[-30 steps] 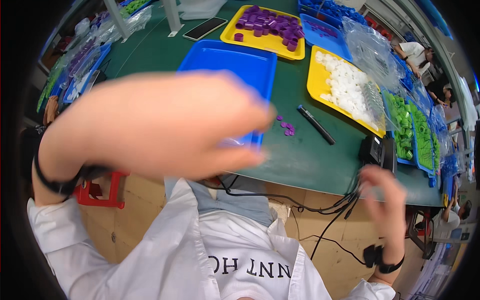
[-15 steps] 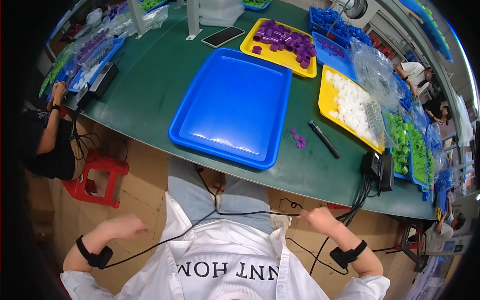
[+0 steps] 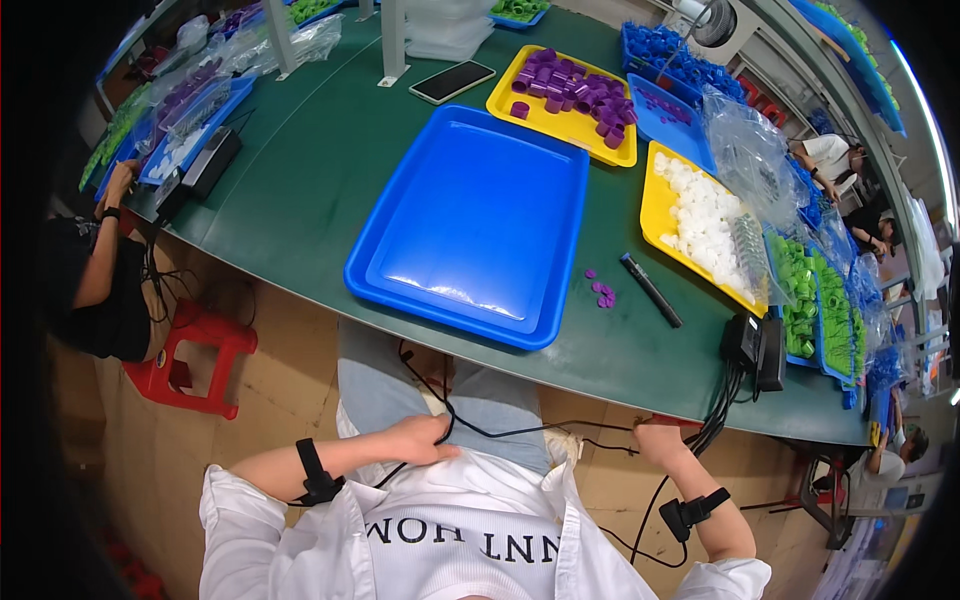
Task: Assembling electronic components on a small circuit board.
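Over my lap, my left hand (image 3: 420, 440) is closed on a black cable (image 3: 520, 434), which crosses its fingers. Further right, below the table edge, my right hand (image 3: 657, 442) is closed where the other end of the same cable stretch meets it. Its fingertips are partly hidden. Each forearm wears a black band with a small box, the left band (image 3: 316, 472) and the right band (image 3: 692, 512). On the table in front of me lies a large blue tray (image 3: 470, 220) with nothing in it; neither hand touches it.
Beyond stand a yellow tray (image 3: 582, 140) of purple caps and another yellow tray (image 3: 655, 215) of white pieces. A black marker (image 3: 652, 292) and several small purple discs (image 3: 605, 295) lie right of the blue tray. A phone (image 3: 452, 82) rests behind. A red stool (image 3: 190, 355) and a co-worker are left.
My left hand has come in from the left to my lap and onto the cable. The right hand has shifted slightly right, and the cable has been pulled along with it.
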Tool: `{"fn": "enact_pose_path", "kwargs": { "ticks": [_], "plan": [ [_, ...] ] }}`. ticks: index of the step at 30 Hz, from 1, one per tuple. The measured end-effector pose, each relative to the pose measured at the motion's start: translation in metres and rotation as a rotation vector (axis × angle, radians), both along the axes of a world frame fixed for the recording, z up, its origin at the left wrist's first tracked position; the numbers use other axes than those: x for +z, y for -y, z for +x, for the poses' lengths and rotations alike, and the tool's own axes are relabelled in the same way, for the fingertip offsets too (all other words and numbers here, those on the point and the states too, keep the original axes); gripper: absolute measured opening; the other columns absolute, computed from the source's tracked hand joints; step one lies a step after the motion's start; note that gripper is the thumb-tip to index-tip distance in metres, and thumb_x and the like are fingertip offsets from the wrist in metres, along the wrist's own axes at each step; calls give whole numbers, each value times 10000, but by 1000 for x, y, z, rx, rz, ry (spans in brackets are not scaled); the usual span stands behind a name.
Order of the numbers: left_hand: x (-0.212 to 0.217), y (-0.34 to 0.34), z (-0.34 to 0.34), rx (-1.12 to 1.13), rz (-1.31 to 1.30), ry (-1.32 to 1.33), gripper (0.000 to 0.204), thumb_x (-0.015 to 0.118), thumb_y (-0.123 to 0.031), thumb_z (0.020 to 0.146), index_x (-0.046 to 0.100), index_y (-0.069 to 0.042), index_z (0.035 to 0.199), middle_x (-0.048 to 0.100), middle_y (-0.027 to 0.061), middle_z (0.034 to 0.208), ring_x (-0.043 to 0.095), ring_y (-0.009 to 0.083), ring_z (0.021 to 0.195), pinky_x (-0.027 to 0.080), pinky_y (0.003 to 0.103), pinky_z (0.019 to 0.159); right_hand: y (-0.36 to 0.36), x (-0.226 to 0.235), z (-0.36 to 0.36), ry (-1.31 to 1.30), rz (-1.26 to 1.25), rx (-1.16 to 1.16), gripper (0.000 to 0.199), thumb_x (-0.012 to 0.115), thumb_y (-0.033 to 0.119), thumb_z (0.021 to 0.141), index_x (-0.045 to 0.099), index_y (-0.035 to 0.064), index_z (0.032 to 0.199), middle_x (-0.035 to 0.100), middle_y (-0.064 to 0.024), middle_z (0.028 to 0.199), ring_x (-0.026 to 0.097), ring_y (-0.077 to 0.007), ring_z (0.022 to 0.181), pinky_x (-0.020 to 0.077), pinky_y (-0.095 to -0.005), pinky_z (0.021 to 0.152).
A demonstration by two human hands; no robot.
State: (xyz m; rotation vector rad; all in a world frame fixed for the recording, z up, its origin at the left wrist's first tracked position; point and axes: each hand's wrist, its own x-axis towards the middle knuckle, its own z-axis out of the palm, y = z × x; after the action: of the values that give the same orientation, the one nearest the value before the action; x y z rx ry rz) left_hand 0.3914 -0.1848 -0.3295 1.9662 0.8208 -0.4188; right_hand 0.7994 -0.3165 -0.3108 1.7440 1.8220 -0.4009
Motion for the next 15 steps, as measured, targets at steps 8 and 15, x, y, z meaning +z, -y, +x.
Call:
{"fn": "enact_pose_path", "kwargs": {
  "ticks": [8, 15],
  "plan": [
    [8, -42, -70, 848, -783, 283, 159, 501, 2, 765, 558, -37, 909, 390, -45, 585, 298, 29, 453, 217, 200, 385, 13, -12, 28, -136, 704, -269, 269, 581, 71, 742, 572, -12, 998, 569, -191, 1001, 527, -351, 934, 428, -416, 777],
    [68, -72, -292, 869, 214, 85, 376, 483, -276, 930, 508, -46, 633, 481, -20, 566, 380, 61, 440, 294, 220, 402, 54, -37, 106, -66, 779, -574, 272, 491, 111, 823, 554, 10, 1067, 580, -154, 1070, 548, -315, 976, 440, -382, 820]
  ]
}}
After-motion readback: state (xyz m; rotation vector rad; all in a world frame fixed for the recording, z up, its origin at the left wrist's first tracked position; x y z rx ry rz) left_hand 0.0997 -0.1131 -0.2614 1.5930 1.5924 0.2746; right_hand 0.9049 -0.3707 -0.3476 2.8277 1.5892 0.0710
